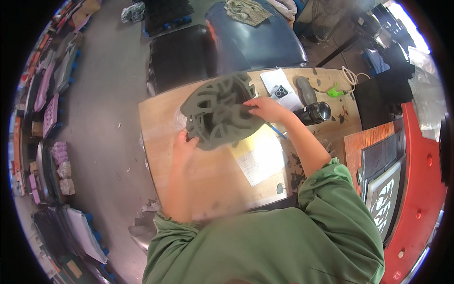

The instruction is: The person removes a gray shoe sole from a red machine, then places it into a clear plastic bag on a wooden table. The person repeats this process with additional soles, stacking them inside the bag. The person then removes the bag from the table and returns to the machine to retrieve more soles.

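A dark grey-green foam sheet [220, 135] with many curved cut-outs is held slightly tilted over the wooden table. My left hand [183, 146] grips its near left edge, thumb on top and fingers partly hidden beneath. On the right part of the same sheet, my right hand [267, 110] has its fingers closed on the foam; whether a loose scrap is also between them I cannot tell. Just under the sheet's near edge lie a yellow paper [257, 142] and a white sheet with handwriting [257, 165]. A blue pen [277, 131] lies beside my right wrist.
On the table [165, 175] are a phone [281, 92] on white paper, a dark oval pad [306, 91], a black bottle [314, 113], a bright green tool [336, 91] near a cord [351, 78] and dark scraps. A black seat [182, 57] stands beyond; a red surface [418, 189] is at right.
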`<state>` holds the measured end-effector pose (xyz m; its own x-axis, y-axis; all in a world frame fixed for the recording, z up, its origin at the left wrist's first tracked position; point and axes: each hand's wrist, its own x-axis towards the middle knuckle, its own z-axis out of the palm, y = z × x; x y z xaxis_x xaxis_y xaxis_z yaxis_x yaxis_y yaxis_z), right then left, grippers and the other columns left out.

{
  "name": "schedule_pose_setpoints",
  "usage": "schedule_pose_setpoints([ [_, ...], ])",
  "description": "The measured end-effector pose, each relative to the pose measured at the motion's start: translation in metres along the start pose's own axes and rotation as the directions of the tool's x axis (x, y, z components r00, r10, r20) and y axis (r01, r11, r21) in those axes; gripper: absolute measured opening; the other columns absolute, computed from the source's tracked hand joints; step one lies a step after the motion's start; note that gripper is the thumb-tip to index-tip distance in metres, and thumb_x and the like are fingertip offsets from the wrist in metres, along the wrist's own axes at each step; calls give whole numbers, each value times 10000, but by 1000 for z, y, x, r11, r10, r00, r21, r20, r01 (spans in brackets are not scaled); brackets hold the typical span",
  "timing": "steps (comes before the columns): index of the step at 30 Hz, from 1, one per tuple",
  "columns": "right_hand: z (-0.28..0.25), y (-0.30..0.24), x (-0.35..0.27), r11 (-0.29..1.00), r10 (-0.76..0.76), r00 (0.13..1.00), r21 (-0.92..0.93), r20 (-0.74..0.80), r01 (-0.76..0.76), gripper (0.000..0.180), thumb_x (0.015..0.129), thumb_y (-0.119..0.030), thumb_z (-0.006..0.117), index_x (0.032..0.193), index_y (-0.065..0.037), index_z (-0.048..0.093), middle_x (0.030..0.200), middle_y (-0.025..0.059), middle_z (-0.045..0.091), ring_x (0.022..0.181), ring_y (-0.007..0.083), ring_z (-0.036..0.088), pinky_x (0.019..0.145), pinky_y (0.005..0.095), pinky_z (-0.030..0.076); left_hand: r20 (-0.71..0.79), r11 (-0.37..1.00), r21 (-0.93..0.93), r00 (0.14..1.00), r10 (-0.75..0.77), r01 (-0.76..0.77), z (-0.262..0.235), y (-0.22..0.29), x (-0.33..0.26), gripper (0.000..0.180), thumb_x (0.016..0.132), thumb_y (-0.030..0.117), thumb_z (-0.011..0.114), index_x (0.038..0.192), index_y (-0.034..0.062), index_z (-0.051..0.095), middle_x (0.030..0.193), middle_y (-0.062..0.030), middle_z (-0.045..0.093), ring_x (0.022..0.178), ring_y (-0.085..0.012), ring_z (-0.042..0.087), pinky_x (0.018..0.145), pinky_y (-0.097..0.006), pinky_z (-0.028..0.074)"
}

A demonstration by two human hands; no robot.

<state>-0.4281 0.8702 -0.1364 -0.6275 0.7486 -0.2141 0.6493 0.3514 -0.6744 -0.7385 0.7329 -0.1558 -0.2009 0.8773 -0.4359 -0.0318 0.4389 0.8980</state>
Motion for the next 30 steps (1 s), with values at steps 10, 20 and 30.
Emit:
schedule_pose_setpoints([
  [10,7,-11,13,976,123,822,-83,-555,-202,224,812,-165,720,1026,-100,715,927,141,642,927,335,624,826,421,505,6,635,753,966,259,-175,8,-18,7,592,788,133,682,1341,-5,522,1236,-239,545,1126,-350,564,963,-418,473],
  [20,32,14,51,875,-94,712,-399,-696,-274,83,838,-217,674,853,-140,700,891,53,676,842,281,655,709,407,537,-178,915,327,935,307,-238,5,-32,-1,575,787,60,753,1322,-6,554,1024,-76,574,754,-102,536,685,-251,492],
  [30,10,10,44,971,175,530,57,-830,-230,204,923,-256,618,887,-70,694,880,105,688,811,306,651,697,386,523,-330,945,258,901,283,-202,-2,-47,-12,424,804,76,736,1209,16,626,1026,-86,583,847,-147,568,766,-289,499],
])
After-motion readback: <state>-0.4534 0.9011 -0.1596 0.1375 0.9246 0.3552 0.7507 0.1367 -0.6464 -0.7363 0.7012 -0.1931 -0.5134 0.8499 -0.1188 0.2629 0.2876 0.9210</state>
